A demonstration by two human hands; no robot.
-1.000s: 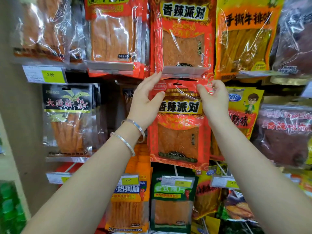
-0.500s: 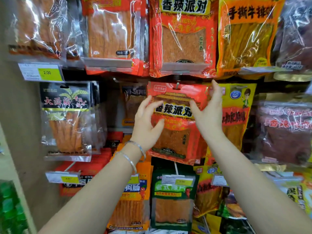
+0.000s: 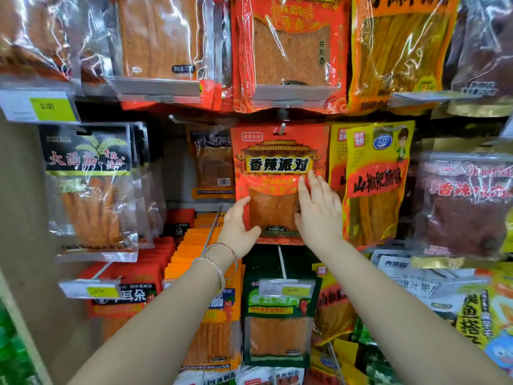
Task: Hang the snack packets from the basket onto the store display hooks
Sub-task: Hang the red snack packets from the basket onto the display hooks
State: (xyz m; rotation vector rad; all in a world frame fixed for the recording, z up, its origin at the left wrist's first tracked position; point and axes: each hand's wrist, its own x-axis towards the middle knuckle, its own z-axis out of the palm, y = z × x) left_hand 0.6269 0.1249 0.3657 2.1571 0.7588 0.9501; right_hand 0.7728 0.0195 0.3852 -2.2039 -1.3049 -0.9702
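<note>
2 hands up at the middle row, both arms reaching forward and slightly up from the bottom corners of my view. The left hand (image 3: 238, 226) sits at the lower left edge of the red foil snack packet with the clear window (image 3: 274, 159). Its fingers are loosely curved, not clamped, and the thumb lies across the packet's bottom strip. 2 thin bracelets (image 3: 219, 259) ring that wrist. The right hand (image 3: 316, 212) is spread flat on the packet's right half, fingers straight and pointing up, tips just under the black label band. Neither hand pinches anything.

The red packet hangs upright on the pale display hook (image 3: 282, 127), which pokes through the hole in its top.

Edges: its top sits just below the grey rail of the upper red packet (image 3: 288, 51). Its right edge is just beside the yellow packet with the cartoon figure (image 3: 374, 184); I cannot tell if they touch. Its bottom ends just above the green packet (image 3: 277, 323) and that packet's hook wire.

Room: to the left there is a dim gap, with a clear packet of orange strips (image 3: 212, 162) set further back. Beyond it hangs the black-topped clear packet (image 3: 88, 184). Below the left wrist is a packed row of orange flat packets (image 3: 194, 254). A yellow price tag reading 2.00 (image 3: 41, 107) sits upper left.
</note>
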